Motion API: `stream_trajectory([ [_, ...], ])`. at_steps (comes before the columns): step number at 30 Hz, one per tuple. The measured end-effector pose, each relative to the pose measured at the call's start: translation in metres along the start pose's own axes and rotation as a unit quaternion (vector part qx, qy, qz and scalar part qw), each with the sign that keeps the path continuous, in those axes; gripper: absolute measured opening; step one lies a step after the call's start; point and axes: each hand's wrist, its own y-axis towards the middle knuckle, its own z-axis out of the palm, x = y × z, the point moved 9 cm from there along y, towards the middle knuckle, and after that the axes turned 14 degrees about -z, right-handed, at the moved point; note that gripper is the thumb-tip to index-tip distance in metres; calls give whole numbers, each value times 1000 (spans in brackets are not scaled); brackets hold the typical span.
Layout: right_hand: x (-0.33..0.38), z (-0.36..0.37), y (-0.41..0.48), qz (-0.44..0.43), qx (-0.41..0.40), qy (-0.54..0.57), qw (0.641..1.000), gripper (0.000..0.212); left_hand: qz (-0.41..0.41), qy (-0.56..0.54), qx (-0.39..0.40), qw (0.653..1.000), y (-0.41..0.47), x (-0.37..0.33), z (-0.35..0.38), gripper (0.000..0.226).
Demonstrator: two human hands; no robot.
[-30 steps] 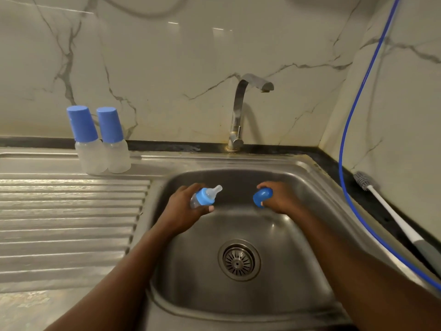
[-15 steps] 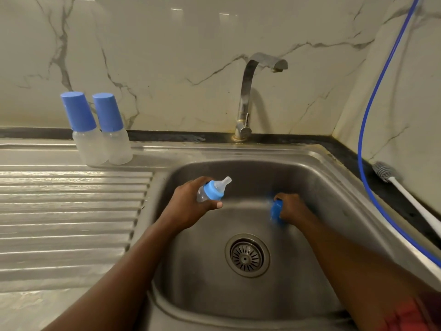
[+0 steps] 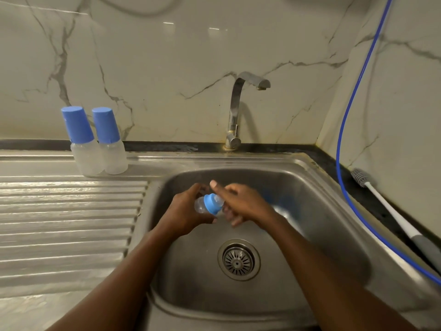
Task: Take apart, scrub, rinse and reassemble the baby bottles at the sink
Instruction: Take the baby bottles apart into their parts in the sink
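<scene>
A small clear baby bottle [image 3: 200, 206] with a blue collar [image 3: 211, 204] and a clear teat lies sideways over the steel sink [image 3: 310, 247]. My left hand [image 3: 183, 211] grips its body. My right hand [image 3: 245, 203] has come against the teat end, fingers curled round it and the index finger stretched over the top. A blurred blue cap [image 3: 284, 203] lies in the basin just right of my right hand.
Two capped bottles [image 3: 83, 144] [image 3: 110, 142] stand at the back of the ribbed drainboard [image 3: 71, 211]. The tap [image 3: 238, 108] is off. A bottle brush [image 3: 381, 199] and a blue hose [image 3: 343, 139] lie along the right counter. The drain [image 3: 238, 259] is below my hands.
My right hand let go of the blue cap in the basin and moved left onto the bottle's teat end. My left hand kept hold of the bottle.
</scene>
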Motion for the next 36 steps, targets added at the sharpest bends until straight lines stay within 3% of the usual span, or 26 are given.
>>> stream_trajectory([
  [6, 5, 9, -3, -15, 10, -26, 999, 35, -7, 8, 19, 1000, -1, 0, 8, 78],
  [14, 26, 0, 0, -137, 2, -11, 991, 23, -9, -10, -3, 1000, 0, -4, -12, 70],
  [18, 35, 0, -1, -227, 63, -79, 969, 45, -37, -19, 44, 998, 3, 6, -2, 64],
  [22, 17, 7, -3, -168, 109, 28, 979, 60, -36, 0, 59, 998, 3, 10, 7, 66],
  [27, -2, 10, -1, -50, 55, 59, 995, 46, -31, 10, 57, 998, 4, 11, 10, 81],
  [30, 5, 12, 0, -97, 65, 9, 993, 30, -34, 14, 60, 998, 3, 12, 11, 84],
  [32, 14, 9, -1, -152, 85, -30, 984, 37, -39, 15, 57, 998, 2, 12, 10, 84],
  [36, 13, 12, -4, -148, 95, 27, 984, 37, -33, 13, 61, 998, 1, 8, 11, 81],
])
